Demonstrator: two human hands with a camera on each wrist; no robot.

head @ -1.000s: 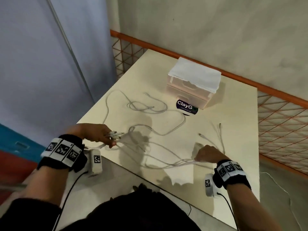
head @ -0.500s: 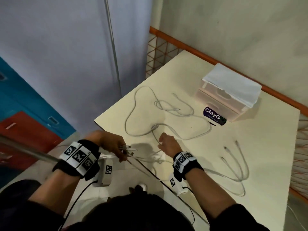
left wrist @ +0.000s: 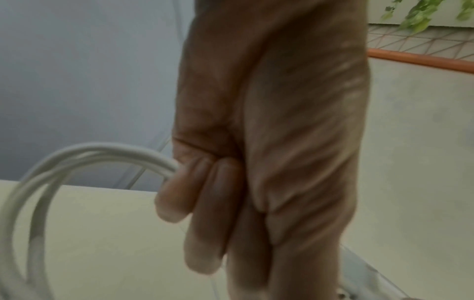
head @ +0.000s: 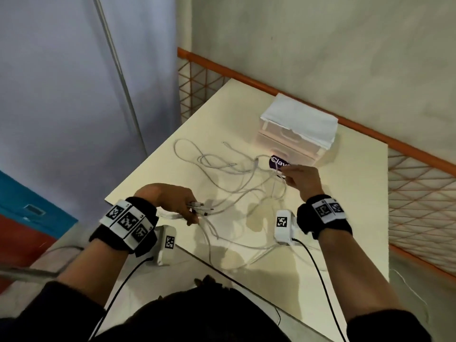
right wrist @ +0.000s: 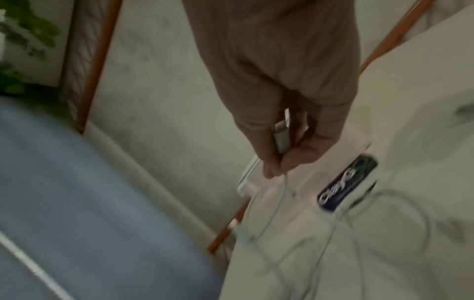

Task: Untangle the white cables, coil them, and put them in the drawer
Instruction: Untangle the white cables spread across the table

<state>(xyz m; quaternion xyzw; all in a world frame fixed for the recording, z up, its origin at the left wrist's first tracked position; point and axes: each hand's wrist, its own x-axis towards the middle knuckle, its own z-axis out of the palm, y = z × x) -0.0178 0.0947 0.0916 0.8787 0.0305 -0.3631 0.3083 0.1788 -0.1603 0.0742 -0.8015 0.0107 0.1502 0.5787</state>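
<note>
Tangled white cables (head: 237, 183) sprawl over the cream table (head: 345, 218). My left hand (head: 172, 201) at the table's near left corner grips a bundle of cable ends (head: 199, 206); the left wrist view shows looped strands (left wrist: 77, 160) running out from under my curled fingers (left wrist: 202, 203). My right hand (head: 299, 177) is raised over the table's middle, pinching a cable plug (right wrist: 280, 138) with strands hanging from it (right wrist: 271, 207). The small pink-and-white drawer unit (head: 293, 134) stands at the far side, its drawers closed.
A dark purple labelled tin (head: 278, 162) lies in front of the drawer unit, right by my right hand. An orange mesh railing (head: 419, 183) runs behind and to the right of the table. A grey-blue wall (head: 61, 95) rises on the left.
My right hand went from the table's near right edge across to the middle, then lifted toward the drawer unit with a cable plug. The left hand kept its hold on the bundle.
</note>
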